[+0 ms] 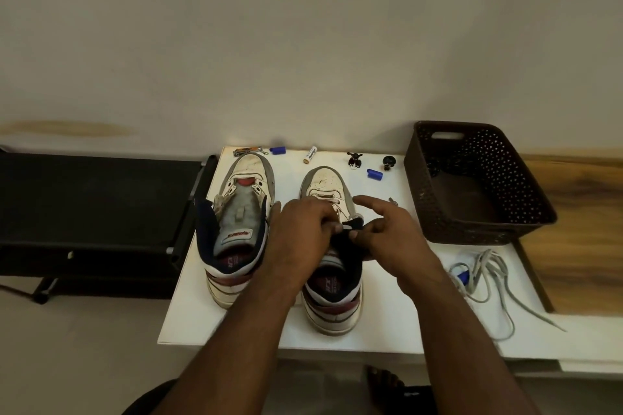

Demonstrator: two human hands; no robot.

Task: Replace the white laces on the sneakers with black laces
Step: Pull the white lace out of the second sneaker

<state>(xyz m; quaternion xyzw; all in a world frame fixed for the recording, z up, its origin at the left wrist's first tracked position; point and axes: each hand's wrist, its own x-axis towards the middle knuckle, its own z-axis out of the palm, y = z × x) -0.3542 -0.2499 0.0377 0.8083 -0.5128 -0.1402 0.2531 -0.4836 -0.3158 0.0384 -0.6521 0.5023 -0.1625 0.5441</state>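
Showing mid-task state, read L to R. Left sneaker [240,212], centre-left of frame: eyelets bare, tongue exposed, no lace of either colour, so unlacing looks done here and relacing not begun. Left hand [303,229], frame centre: fingers curled over the mid-section of the right sneaker [332,246], fingertips apparently nipping a short bit of white lace [347,227] at the collar. White lacing shows across this shoe's forefoot, so removal is judged incomplete. Right hand [387,229]: thumb and middle fingers curled onto the dark tongue top beside that lace bit; index finger extended, holding nothing. Pulled white lace [488,276], lower right of frame, lies loose on the white table [387,330], near the brown basket [472,178]. Black laces: possibly the dark shapes inside the basket; cannot tell. Left: finish unlacing, thread black through both.
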